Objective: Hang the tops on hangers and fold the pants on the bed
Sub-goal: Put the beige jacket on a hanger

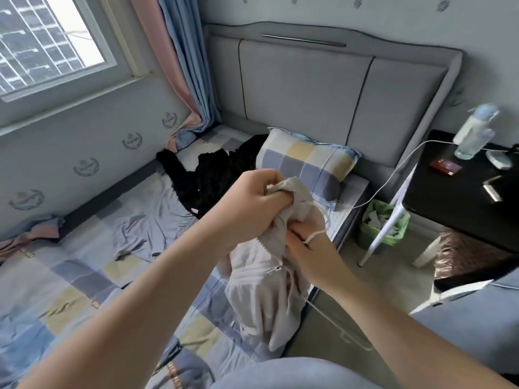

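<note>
Your left forearm runs bare from the lower left corner up toward the middle, ending in your left hand [252,200], whose back faces you and whose fingers are curled tight round a bunch of the pale garment [261,299]. Your right forearm comes in bare from the lower right, and your right hand [309,248] sits just below and beside the left, its fingertips pinching into the same cloth. Both wrists are raised, with the hands close together and nearly touching.
</note>
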The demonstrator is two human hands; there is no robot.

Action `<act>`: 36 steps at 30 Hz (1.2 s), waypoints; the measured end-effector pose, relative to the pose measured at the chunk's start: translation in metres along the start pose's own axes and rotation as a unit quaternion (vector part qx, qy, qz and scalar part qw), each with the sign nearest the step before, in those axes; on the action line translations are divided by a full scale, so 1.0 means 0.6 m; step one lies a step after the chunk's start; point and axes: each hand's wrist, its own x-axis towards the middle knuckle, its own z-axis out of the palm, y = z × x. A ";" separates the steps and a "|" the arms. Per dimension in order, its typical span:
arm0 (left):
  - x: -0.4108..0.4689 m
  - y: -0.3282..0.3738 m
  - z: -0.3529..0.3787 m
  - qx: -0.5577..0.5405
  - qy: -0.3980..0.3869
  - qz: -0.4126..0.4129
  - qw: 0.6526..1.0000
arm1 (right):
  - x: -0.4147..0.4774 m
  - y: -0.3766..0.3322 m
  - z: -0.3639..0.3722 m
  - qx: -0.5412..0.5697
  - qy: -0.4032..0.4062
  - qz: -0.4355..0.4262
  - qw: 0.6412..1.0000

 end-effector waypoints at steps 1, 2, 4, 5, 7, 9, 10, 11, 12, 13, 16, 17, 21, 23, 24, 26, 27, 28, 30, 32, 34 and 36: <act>-0.004 -0.003 0.003 0.020 -0.007 0.001 1.000 | -0.004 0.000 -0.004 0.049 0.023 -0.028 0.998; -0.006 -0.008 0.005 0.036 -0.008 0.000 0.999 | -0.009 0.000 -0.011 0.106 0.034 -0.049 0.993; -0.008 -0.019 0.009 0.040 -0.018 -0.013 0.999 | -0.017 -0.005 -0.023 0.194 0.022 -0.065 0.979; -0.009 -0.023 0.012 0.033 -0.033 -0.020 0.999 | -0.017 -0.007 -0.023 0.207 0.020 -0.064 0.976; -0.012 -0.028 0.020 0.026 -0.080 -0.025 0.996 | -0.009 -0.003 -0.013 0.195 0.032 -0.042 0.979; -0.015 -0.031 0.025 0.058 -0.124 -0.011 0.991 | -0.006 0.001 -0.007 0.207 0.035 -0.016 0.978; -0.016 -0.034 0.022 0.104 -0.118 0.019 0.987 | -0.008 0.002 -0.008 0.223 0.030 -0.014 0.974; -0.015 -0.038 0.014 0.166 -0.083 0.065 0.981 | -0.010 0.001 -0.014 0.235 0.023 -0.014 0.972; -0.012 -0.045 0.003 0.231 -0.027 0.123 0.965 | -0.012 0.001 -0.024 0.232 0.017 -0.014 0.972; -0.010 -0.051 -0.008 0.296 0.020 0.179 0.938 | -0.012 0.000 -0.036 0.221 0.010 -0.009 0.975; 0.006 -0.065 -0.037 0.415 -0.036 0.184 0.890 | -0.003 -0.005 -0.059 0.177 -0.009 -0.003 0.984; 0.012 -0.072 -0.038 0.452 -0.080 0.167 0.873 | 0.000 -0.009 -0.061 0.166 -0.013 -0.004 0.986; 0.016 -0.099 -0.036 0.457 -0.123 0.192 0.860 | 0.003 -0.016 -0.060 0.094 -0.013 -0.035 0.995; 0.008 -0.106 -0.031 0.430 -0.115 0.211 0.871 | 0.004 -0.015 -0.058 0.069 0.006 -0.041 0.997; 0.005 -0.105 -0.024 0.426 -0.113 0.222 0.870 | 0.007 -0.014 -0.054 0.070 0.019 -0.042 0.997; -0.002 -0.102 -0.001 0.411 -0.115 0.247 0.870 | 0.014 -0.013 -0.034 0.078 0.040 -0.039 0.995; -0.007 -0.101 0.013 0.404 -0.120 0.252 0.871 | 0.017 -0.013 -0.023 0.075 0.048 -0.038 0.995; -0.010 -0.102 0.026 0.397 -0.127 0.250 0.874 | 0.020 -0.012 -0.014 0.069 0.054 -0.035 0.996; -0.009 -0.111 0.042 0.394 -0.133 0.228 0.881 | 0.023 -0.006 -0.009 0.052 0.064 -0.033 0.996; -0.003 -0.128 0.046 0.370 -0.125 0.194 0.900 | 0.023 0.001 -0.016 0.021 0.078 -0.038 0.996; 0.001 -0.146 0.044 0.310 -0.087 0.169 0.932 | 0.018 0.013 -0.029 -0.018 0.129 -0.067 0.989; 0.004 -0.159 0.040 0.250 -0.015 0.157 0.955 | 0.006 0.030 -0.038 -0.062 0.207 -0.093 0.972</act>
